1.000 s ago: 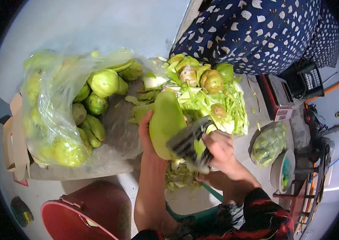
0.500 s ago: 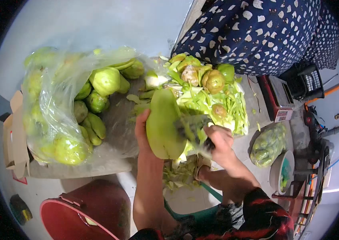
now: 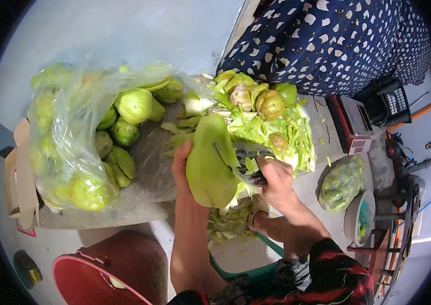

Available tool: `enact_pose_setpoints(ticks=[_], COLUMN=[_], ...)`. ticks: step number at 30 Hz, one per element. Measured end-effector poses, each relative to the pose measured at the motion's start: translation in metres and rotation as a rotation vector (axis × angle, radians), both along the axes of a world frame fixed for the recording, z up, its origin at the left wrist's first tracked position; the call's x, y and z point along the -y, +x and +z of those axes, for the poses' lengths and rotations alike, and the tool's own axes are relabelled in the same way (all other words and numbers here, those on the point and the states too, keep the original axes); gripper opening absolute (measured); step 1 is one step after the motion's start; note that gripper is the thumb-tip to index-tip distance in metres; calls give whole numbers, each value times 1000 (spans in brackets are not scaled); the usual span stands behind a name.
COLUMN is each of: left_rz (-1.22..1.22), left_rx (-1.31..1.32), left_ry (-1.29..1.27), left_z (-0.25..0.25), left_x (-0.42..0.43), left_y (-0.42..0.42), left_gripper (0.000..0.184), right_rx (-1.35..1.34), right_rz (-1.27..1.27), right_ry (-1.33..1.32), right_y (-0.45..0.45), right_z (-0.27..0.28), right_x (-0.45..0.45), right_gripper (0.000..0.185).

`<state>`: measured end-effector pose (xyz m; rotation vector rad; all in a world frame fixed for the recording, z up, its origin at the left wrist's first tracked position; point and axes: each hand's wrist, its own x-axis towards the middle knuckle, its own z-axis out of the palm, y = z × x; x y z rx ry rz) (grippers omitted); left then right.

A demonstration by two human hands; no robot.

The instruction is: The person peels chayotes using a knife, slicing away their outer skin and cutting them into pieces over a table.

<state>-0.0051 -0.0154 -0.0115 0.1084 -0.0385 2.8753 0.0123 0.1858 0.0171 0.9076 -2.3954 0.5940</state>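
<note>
A large, pale green peeled chayote (image 3: 206, 173) is held upright by my left hand (image 3: 181, 161), whose fingers wrap its left side and mostly hide behind it. My right hand (image 3: 277, 179) closes round a dark-handled peeler (image 3: 253, 152) against the chayote's right side. A strip of green peel lies on the tool, whose exact shape is partly hidden. Behind my hands spreads a heap of green peelings (image 3: 294, 137), with several brownish chayotes (image 3: 270, 104) on top. To the left, a clear plastic bag (image 3: 65, 132) holds several unpeeled chayotes (image 3: 135, 105).
A red bucket (image 3: 86, 264) stands on the floor at lower left, beside a cardboard box (image 3: 22, 178). Someone in a dark patterned garment (image 3: 322, 46) is across the table. At right are a red scale (image 3: 350, 124), a bagged heap of chayotes (image 3: 341, 185) and a white basin (image 3: 351, 223).
The peeler was blurred by motion and now shows more sharply, with a peel strip on it. The chayote has tilted and shifted slightly in my left hand.
</note>
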Motion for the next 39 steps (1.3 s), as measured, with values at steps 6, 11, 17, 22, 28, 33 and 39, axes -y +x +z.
enact_pose_setpoints(ticks=[6, 11, 17, 22, 28, 33, 39], left_rz=[-4, -95, -148, -234, -16, -21, -108], left_rx=[34, 41, 226, 95, 255, 224, 0], left_ry=[38, 56, -131, -60, -255, -331, -437], left_z=[13, 12, -3, -5, 2, 25, 26], left_x=[-1, -4, -21, -6, -4, 0, -3], left_y=[5, 8, 6, 4, -3, 5, 9], left_gripper=[45, 45, 52, 64, 47, 37, 47], right_rx=[-101, -147, 89, 268, -16, -152, 28], right_rz=[10, 19, -144, -470, 4, 188, -78], right_ry=[24, 15, -37, -93, 10, 112, 145], right_y=[1, -1, -14, -33, 0, 11, -2], right_z=[1, 2, -4, -6, 29, 44, 34], right_x=[0, -1, -5, -28, -4, 4, -9], right_gripper=[49, 40, 18, 17, 36, 23, 29])
